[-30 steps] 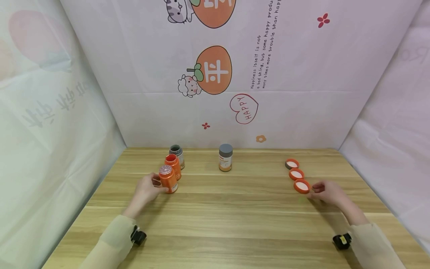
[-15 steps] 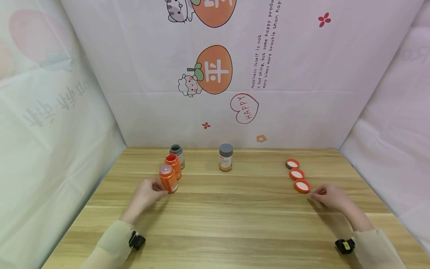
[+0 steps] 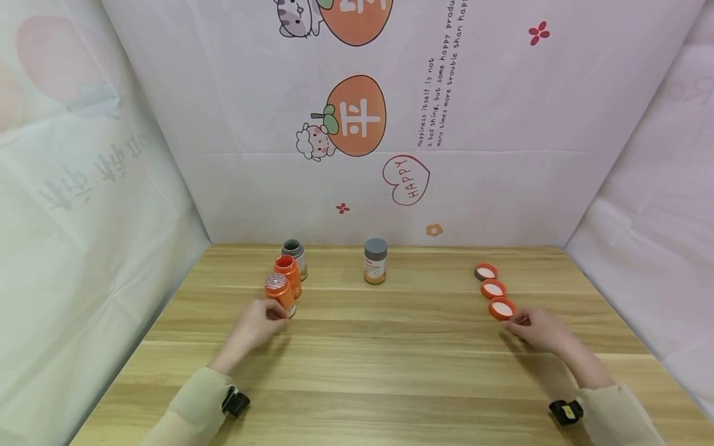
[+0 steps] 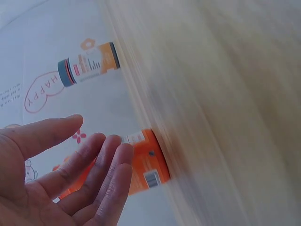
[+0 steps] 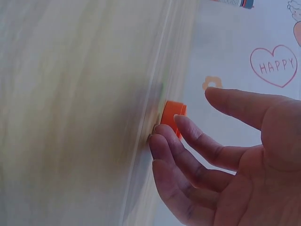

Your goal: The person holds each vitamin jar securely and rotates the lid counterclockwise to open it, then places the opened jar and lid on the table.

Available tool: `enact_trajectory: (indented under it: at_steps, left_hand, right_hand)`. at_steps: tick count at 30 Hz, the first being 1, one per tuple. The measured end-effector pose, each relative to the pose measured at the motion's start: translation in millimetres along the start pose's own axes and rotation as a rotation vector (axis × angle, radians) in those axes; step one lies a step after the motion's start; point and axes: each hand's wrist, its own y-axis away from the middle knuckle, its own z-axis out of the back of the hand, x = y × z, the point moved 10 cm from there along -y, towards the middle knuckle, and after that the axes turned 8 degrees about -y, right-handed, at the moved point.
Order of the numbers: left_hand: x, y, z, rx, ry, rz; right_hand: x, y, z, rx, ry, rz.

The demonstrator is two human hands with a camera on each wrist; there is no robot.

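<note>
My left hand [image 3: 260, 322] is just in front of the nearest orange bottle [image 3: 281, 294], hiding part of its lower side. In the left wrist view its fingers [image 4: 101, 174] are loosely bent, the thumb stands apart, and nothing is held. Behind that bottle stand an uncapped orange bottle [image 3: 288, 279] and an uncapped grey-necked bottle [image 3: 300, 261]. My right hand [image 3: 540, 328] hovers beside the nearest orange cap [image 3: 502, 308], its fingers [image 5: 197, 155] relaxed and holding nothing. Whether its fingertips touch the cap I cannot tell. Two more caps [image 3: 493, 289] lie behind in a slanting row, white linings up.
A capped bottle with a grey lid [image 3: 375, 261] stands upright near the back middle of the wooden table [image 3: 390, 371]. White printed cloth [image 3: 480, 186] hangs behind the table and along both sides.
My left hand has shifted right from beside the nearest orange bottle to in front of it. My right hand has moved slightly left. Bottles and caps stay put.
</note>
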Motion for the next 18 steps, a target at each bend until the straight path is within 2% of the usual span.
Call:
enact_trajectory:
  at_steps: [10,18]
  left_hand:
    - [-19.6,-4.1,-13.2,0.000,-0.046,-0.034]
    - [-39.8,-8.2,-25.7,0.003,-0.012,-0.056]
  right_hand:
    - [19,-6,-12,-0.025,0.009,0.054]
    - [40,-12,-19,-0.052,0.018,0.111]
